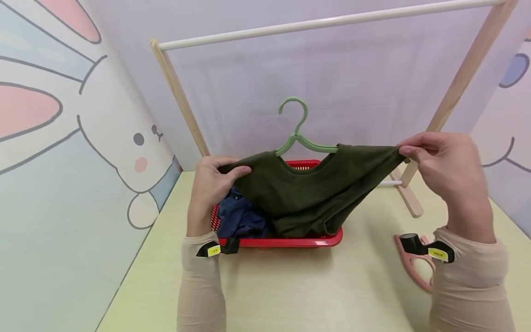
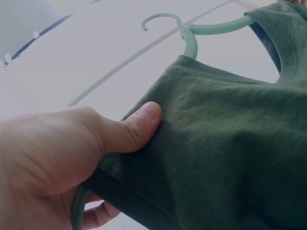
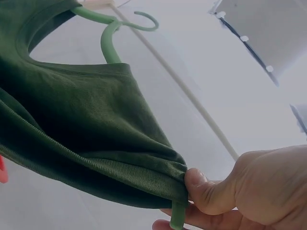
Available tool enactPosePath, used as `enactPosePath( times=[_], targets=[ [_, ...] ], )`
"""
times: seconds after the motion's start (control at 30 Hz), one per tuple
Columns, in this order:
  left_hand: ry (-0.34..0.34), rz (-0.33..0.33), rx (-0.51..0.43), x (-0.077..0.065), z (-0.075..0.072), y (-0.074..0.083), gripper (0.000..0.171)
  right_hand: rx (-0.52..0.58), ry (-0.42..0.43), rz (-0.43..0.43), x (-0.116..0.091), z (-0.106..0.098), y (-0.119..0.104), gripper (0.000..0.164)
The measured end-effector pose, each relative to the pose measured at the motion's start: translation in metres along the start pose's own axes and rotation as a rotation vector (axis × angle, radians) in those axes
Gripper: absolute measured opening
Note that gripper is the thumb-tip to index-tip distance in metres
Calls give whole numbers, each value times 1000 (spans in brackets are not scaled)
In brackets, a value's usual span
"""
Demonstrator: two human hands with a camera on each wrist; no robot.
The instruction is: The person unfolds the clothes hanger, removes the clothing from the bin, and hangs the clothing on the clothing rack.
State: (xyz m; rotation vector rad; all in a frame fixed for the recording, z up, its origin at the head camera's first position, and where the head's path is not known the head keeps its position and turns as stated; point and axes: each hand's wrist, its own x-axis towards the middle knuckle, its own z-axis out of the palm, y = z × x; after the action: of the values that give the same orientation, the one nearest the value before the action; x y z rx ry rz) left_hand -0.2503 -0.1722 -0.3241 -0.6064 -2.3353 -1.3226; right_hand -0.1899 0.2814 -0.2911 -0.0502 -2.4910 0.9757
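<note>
A dark green T-shirt hangs on a light green hanger, whose hook and upper arms rise out of the neckline. My left hand pinches the shirt's left shoulder, thumb in front. At the opposite shoulder, my right hand grips the sleeve edge between thumb and fingers. In the right wrist view a green hanger end pokes out below the cloth beside the fingers. Another hanger end shows under the left hand in the left wrist view. The shirt's lower part droops in folds over a red basket.
Dark blue clothing lies in the basket's left side. Behind stands a rack with a white rail and wooden posts. Pink hangers lie on the table near the right forearm. A wall with a rabbit drawing borders the left.
</note>
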Motion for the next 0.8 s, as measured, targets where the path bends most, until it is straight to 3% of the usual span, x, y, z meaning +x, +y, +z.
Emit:
enactPosePath(
  times=[0.2,0.4,0.5,0.63,0.8],
  targets=[
    [16,-7,4,0,-1,1,16,68,21,-79,1,-3,1,26],
    [18,5,-15,1,-1,0,15,184,7,-296,2,5,-2,28],
    [18,16,-33,1,-1,0,15,167,-37,-373,4,12,-4,31],
    [11,30,-52,0,0,-1,14,99,-102,-367,4,21,-6,30],
    [1,39,-55,1,1,-1,14,72,-152,-306,5,27,-8,14]
  ],
)
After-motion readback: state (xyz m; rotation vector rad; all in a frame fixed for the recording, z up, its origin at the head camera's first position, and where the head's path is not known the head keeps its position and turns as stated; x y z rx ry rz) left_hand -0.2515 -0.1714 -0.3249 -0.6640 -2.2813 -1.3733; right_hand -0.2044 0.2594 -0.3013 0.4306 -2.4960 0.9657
